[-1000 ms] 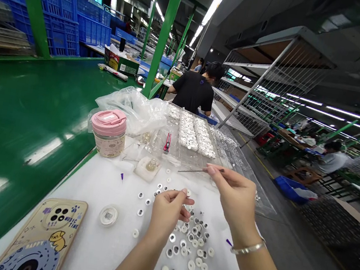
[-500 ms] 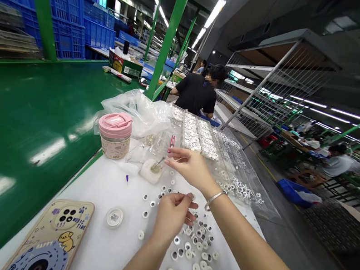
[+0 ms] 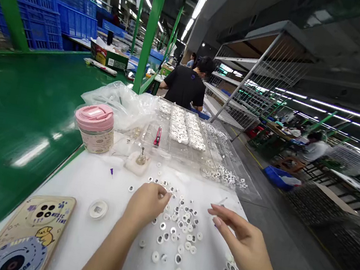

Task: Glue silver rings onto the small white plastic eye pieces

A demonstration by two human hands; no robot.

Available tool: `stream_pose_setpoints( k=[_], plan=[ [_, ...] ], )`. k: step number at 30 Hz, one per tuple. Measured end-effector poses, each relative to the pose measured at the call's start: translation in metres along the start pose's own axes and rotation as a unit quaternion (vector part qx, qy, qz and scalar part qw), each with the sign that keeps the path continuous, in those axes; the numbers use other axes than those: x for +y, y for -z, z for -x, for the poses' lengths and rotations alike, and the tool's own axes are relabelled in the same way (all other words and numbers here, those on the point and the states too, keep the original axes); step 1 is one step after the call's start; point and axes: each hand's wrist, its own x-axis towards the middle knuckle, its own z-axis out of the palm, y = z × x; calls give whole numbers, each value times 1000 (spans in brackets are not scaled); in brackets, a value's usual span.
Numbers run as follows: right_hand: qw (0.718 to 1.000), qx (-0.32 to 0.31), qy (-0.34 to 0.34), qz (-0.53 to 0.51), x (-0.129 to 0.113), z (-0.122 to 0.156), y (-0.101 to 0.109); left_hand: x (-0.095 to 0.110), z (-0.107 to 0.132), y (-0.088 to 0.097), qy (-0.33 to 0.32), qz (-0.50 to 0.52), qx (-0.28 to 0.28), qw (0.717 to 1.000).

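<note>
My left hand is closed in a pinch over the loose pieces; whatever its fingertips hold is too small to make out. To the right, my right hand has its fingers stretched out and apart, holding nothing that shows. A thin clear piece lies just beyond its fingertips. Between the hands, many small white discs, some with dark centres, are scattered on the white work surface. Behind the left hand, a small glass pot with a thin stick upright in it sits on a white block.
A phone, a round white lid, a purple-tipped needle and a pink-lidded cup stand left. Farther back are a red cutter, a plastic bag and clear trays of white parts. A person sits beyond.
My right hand has left the glass pot and come back to the right, nearer me. The stick there was tilted and now stands upright. My left hand stays pinched; the view has shifted right.
</note>
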Motion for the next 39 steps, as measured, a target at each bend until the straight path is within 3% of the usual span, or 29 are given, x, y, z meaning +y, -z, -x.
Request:
stream_pose_setpoints(
  k=[6,13,21,25,28,30,33,36,39],
  plan=[
    [996,40,-75,-1,44,42,14,-4,2,6,-18,-120,-17,993],
    [980,99,-63,161,68,66,32,-1,2,5,-18,-213,-42,976],
    [960,-110,-53,252,64,69,28,9,8,9,-33,-177,42,983],
    [949,-133,-33,284,58,64,27,12,8,8,-60,-71,111,989],
    [956,-145,-17,256,53,59,30,18,9,8,-21,83,117,990],
    [969,-145,-21,198,45,53,27,25,11,4,6,155,68,986],
    [993,-78,-45,82,29,45,12,31,18,-9,-22,197,-107,974],
    [997,-8,-74,-28,17,38,-10,32,25,-27,-67,202,-245,946],
    [992,6,-92,-85,13,35,-28,29,27,-38,-87,198,-273,937]
  ],
)
